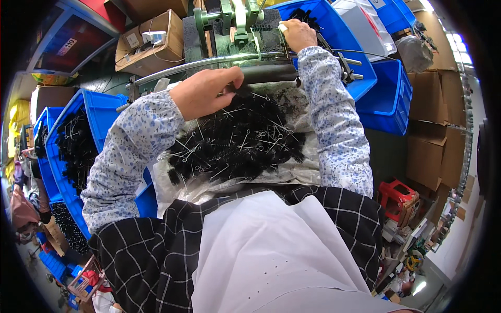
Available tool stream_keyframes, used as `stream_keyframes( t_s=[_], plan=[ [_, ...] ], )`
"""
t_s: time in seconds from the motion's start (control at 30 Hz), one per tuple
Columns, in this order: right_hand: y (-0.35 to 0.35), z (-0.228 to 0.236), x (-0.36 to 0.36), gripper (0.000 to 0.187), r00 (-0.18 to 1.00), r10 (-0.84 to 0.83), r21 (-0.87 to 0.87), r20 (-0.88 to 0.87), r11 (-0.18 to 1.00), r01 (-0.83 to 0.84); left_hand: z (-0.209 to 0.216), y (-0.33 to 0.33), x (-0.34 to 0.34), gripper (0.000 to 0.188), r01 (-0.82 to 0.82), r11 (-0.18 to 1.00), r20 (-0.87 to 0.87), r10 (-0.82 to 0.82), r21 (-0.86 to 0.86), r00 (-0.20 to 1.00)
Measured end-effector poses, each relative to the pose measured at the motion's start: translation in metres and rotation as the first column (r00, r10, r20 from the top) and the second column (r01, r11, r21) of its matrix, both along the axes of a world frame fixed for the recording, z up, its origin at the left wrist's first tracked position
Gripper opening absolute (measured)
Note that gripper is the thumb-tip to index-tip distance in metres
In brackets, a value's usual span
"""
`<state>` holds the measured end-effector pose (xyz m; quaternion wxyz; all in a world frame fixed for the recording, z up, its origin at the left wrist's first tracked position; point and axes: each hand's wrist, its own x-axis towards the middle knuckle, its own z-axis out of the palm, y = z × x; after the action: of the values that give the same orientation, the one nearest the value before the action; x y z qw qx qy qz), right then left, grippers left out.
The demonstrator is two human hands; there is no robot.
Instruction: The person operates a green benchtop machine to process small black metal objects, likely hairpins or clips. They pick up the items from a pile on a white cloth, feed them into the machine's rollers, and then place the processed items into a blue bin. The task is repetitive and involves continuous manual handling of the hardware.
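Note:
My left hand [206, 93] is over the top left of a pile of small black wire brushes [237, 136] with thin metal stems and looped ends. Its thumb and forefinger curl toward each other by a dark roller [269, 73]; what lies between the fingertips is hidden. Further up and right, my right hand [300, 35] has its fingers bent at the machine [241, 39], a white cover on one fingertip. A small wire brush [267, 28] lies across the machine and runs to those fingertips. The pile rests on a pale plastic sheet [300, 175] in front of me.
Blue bins [86, 117] of black brushes stand on my left. More blue bins [386, 104] are at the right, near brown cartons [428, 135]. A metal bar [172, 70] spans the machine's front. A cardboard box [151, 44] sits at back left, a red stool [397, 201] at lower right.

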<state>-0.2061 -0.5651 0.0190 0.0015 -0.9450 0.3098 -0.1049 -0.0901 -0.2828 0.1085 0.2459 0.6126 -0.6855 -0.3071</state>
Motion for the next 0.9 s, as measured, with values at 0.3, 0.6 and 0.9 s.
stream_keyframes(
  t_s=[0.3,0.6,0.9],
  plan=[
    [0.010,0.045,-0.046,0.029,0.977,0.089,-0.129,0.196,0.990,-0.065,-0.012,-0.024,-0.013,0.022,-0.149,0.978,-0.091,0.137,-0.146,0.986],
    [0.092,0.046,-0.026,0.020,0.879,0.218,0.190,0.425,0.927,-0.322,-0.025,-0.030,-0.013,0.033,-0.377,0.896,-0.168,0.345,-0.234,0.923],
    [0.049,-0.003,0.011,0.021,0.975,0.137,-0.218,0.175,0.971,-0.097,-0.067,-0.026,-0.056,0.044,0.182,0.958,0.380,-0.256,0.220,0.889]
  ],
)
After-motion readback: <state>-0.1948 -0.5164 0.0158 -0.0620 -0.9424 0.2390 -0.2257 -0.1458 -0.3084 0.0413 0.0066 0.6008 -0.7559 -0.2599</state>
